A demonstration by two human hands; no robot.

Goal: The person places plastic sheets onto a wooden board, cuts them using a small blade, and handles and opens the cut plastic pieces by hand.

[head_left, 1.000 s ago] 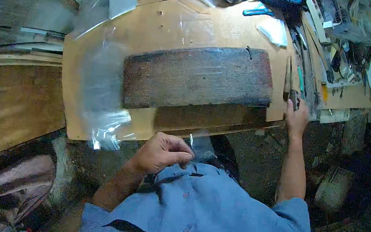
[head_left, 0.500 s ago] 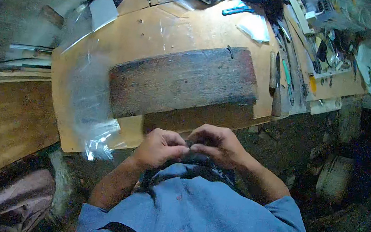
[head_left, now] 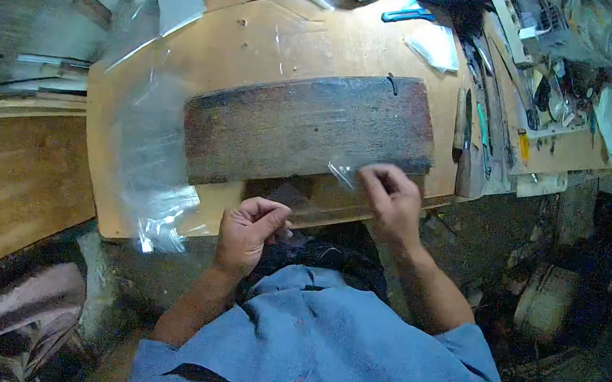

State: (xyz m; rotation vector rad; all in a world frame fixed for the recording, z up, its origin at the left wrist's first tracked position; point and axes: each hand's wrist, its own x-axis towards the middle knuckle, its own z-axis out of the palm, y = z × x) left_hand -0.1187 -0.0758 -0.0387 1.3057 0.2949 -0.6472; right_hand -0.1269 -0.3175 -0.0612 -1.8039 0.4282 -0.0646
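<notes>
My right hand [head_left: 394,202] is raised over the front edge of the wooden board [head_left: 308,130], its thumb and forefinger pinching a small piece of clear plastic film [head_left: 342,174]. Lower and to the left, my left hand [head_left: 251,234] is in front of the table's edge, close to my shirt. Its fingers are curled together, and whatever lies in the pinch is too small or transparent to make out. The dark, worn board lies flat on the table, with a small black hook-shaped piece [head_left: 392,84] at its far right.
Clear plastic sheets [head_left: 156,136] cover the left side of the table [head_left: 97,146]. A blue utility knife [head_left: 408,16] and a stack of clear film [head_left: 435,48] lie at the back. Knives and tools [head_left: 462,124] line the right edge, beside a cluttered side surface [head_left: 565,159].
My hands were together near my shirt and are now apart. My right hand has moved up and right with the clear film; my left hand has shifted slightly left.
</notes>
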